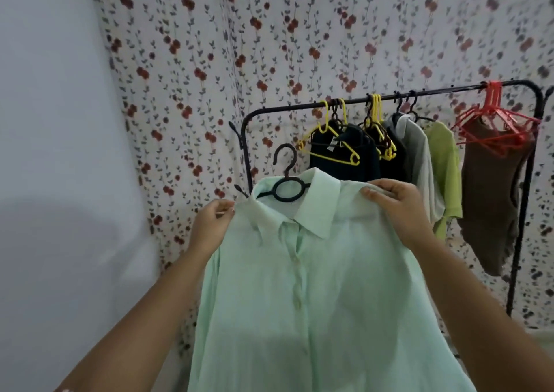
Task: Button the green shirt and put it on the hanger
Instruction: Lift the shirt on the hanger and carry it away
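Buttoned green shirt [314, 286], already mounted on black hanger [288, 182], is held at both shoulders by closed left grip [209, 223] and right grip [395, 208]; racking remains.

Floral curtain [269, 47] spans far wall; plain pale wall [54, 122] at left; black clothes rack [521, 211] at right, holding hung garments, coloured hangers.

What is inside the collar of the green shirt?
A black hanger sits inside the green shirt: its hook and ring show above the collar. Its arms are covered by the shoulders, which the left hand and right hand grip.
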